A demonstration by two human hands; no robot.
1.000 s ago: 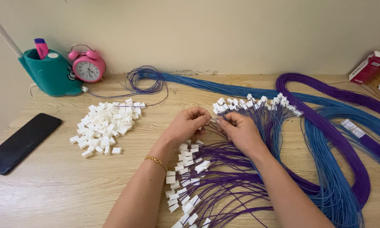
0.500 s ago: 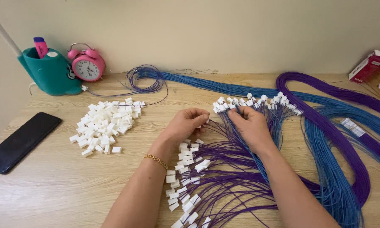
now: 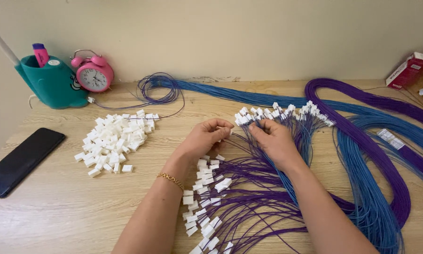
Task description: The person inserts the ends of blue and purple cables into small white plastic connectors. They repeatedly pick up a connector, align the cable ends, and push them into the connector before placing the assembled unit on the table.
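Both hands — left hand (image 3: 204, 138), right hand (image 3: 273, 138) — grip pinched on purple wires (image 3: 249, 188) above the wooden table (image 3: 56, 211).

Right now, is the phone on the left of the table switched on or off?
Off or asleep, as far as shows: the phone lies flat near the table's left edge, its screen plain black. Neither hand touches it.

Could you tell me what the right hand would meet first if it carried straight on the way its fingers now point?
The right hand points up and left, so it would likely meet the white connectors on the wire ends first, then the left hand's fingertips; depth is unclear.
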